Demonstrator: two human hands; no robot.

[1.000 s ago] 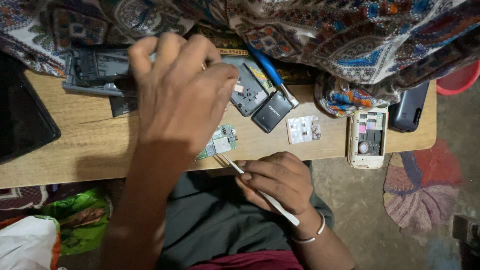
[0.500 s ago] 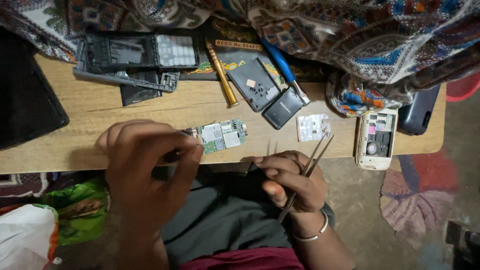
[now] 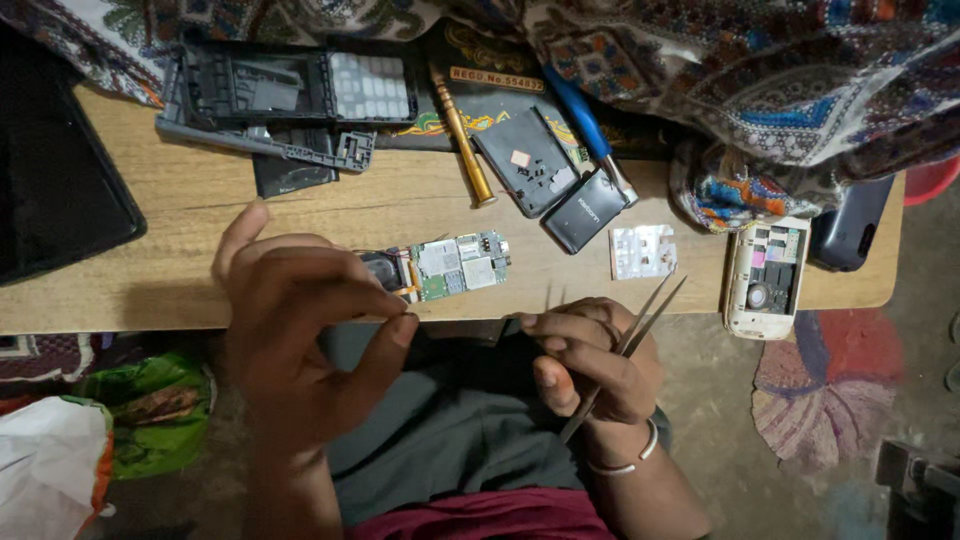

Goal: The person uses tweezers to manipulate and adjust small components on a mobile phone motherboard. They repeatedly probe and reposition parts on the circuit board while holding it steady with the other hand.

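A small green circuit board (image 3: 455, 265) lies near the front edge of the wooden table (image 3: 300, 210). My left hand (image 3: 295, 335) hovers at the board's left end, thumb and forefinger pinched together by its corner; whether they hold anything is unclear. My right hand (image 3: 590, 360) rests just below the table edge and grips metal tweezers (image 3: 645, 315), whose tips point up and to the right, away from the board. A bangle circles my right wrist.
Behind the board lie a dark phone frame with keypad (image 3: 280, 90), a gold screwdriver (image 3: 462, 150), a blue screwdriver (image 3: 590, 130), a dark back cover (image 3: 525, 160) and a battery (image 3: 585, 210). A white keypad piece (image 3: 642, 250), an opened white phone (image 3: 768, 275), patterned cloth (image 3: 750, 80), and a black tablet (image 3: 50, 190) surround them.
My left hand drew back from far over the table to the front edge beside the board. The tweezers swung from pointing at the board to pointing up-right.
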